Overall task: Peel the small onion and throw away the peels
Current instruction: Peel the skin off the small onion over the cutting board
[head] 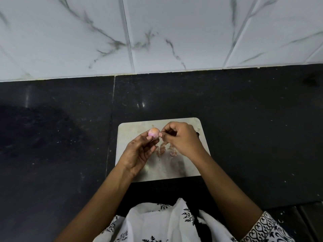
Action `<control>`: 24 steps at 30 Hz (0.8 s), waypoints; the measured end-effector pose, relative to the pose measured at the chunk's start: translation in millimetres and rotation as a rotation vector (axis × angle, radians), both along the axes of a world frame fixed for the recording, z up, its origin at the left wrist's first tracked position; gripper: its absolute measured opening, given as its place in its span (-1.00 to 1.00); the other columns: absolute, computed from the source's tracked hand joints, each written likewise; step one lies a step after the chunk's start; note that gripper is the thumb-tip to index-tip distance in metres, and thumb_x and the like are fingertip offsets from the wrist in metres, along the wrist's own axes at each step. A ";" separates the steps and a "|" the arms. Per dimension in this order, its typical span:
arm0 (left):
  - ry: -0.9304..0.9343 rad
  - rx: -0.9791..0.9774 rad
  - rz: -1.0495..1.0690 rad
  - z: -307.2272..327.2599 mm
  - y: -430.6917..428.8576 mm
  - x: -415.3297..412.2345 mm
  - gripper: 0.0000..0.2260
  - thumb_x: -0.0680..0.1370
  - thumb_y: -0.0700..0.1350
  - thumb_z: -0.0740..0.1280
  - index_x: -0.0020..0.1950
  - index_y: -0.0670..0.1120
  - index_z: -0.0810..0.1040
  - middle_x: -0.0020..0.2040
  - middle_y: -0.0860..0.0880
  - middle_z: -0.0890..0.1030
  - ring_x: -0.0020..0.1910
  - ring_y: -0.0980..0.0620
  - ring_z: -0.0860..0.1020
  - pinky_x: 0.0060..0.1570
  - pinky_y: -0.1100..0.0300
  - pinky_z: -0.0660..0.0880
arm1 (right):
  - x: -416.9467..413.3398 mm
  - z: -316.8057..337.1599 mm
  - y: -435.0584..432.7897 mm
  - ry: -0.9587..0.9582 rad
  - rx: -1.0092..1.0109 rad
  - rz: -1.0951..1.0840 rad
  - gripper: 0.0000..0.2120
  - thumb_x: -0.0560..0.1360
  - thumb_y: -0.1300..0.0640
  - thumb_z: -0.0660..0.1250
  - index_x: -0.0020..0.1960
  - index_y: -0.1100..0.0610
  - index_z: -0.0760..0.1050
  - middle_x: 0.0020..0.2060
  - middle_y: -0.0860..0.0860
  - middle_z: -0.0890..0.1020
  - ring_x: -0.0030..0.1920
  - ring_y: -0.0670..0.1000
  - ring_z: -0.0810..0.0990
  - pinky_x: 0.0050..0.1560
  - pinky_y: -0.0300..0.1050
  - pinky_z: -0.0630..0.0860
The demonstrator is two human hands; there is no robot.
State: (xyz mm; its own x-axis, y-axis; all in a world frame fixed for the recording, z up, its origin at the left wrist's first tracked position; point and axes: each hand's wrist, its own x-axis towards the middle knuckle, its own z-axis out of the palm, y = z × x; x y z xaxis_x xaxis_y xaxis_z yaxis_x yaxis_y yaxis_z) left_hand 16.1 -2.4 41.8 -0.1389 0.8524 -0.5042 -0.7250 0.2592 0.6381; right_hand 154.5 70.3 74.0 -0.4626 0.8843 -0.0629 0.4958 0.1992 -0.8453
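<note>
A small onion [153, 132], orange-pink on top and purple where skin is off, sits between the fingertips of my left hand [139, 152] above the steel cutting board [129, 131]. My right hand [181, 138] is curled, its thumb and forefinger pinched at the onion's right side, apparently on a bit of skin. A little heap of pinkish peels [166, 149] lies on the board just below both hands.
The board rests on a dark stone counter [253, 137] that runs to a white marble-tiled wall [174, 32] at the back. A dark hole in the board's right edge [197, 134] peeks from behind my right hand. My patterned white clothing [157, 222] fills the bottom.
</note>
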 end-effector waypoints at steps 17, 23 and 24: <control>-0.231 -0.028 0.011 3.1 -0.9 -2.3 -0.79 0.33 -0.15 0.43 -0.09 -0.22 0.69 -0.14 -0.19 0.69 -0.26 -0.02 0.69 -0.45 0.30 0.56 | 0.8 -1.2 21.6 -0.062 -0.020 -0.041 -0.90 0.41 0.16 0.38 -0.26 0.04 0.52 -0.38 -0.09 0.60 -0.35 -0.10 0.59 -0.21 -0.01 0.62; -0.274 -0.035 0.040 -3.0 -1.0 -4.5 -0.74 0.53 -0.18 0.20 -0.05 -0.24 0.67 -0.07 -0.23 0.68 -0.23 -0.05 0.69 -0.39 0.26 0.59 | 5.3 -12.1 22.0 -0.085 -0.008 -0.050 -0.91 0.41 0.13 0.43 -0.18 0.04 0.52 -0.31 -0.07 0.60 -0.28 -0.07 0.59 -0.21 -0.05 0.62; -0.267 -0.043 0.041 -3.7 -1.0 -4.8 -0.74 0.53 -0.18 0.21 -0.07 -0.23 0.68 -0.06 -0.23 0.68 -0.21 -0.05 0.69 -0.38 0.26 0.60 | 5.2 -13.7 19.5 -0.077 -0.014 -0.035 -0.90 0.41 0.15 0.44 -0.18 0.05 0.51 -0.31 -0.07 0.60 -0.28 -0.07 0.60 -0.22 -0.07 0.62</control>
State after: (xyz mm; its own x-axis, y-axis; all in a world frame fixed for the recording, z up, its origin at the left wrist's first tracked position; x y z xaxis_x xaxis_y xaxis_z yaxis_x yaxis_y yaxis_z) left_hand 11.3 -3.5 38.1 -0.0302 0.8258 -0.5632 -0.8768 0.2487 0.4116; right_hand 159.7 89.9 60.4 -0.4248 0.8987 -0.1094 0.5660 0.1693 -0.8068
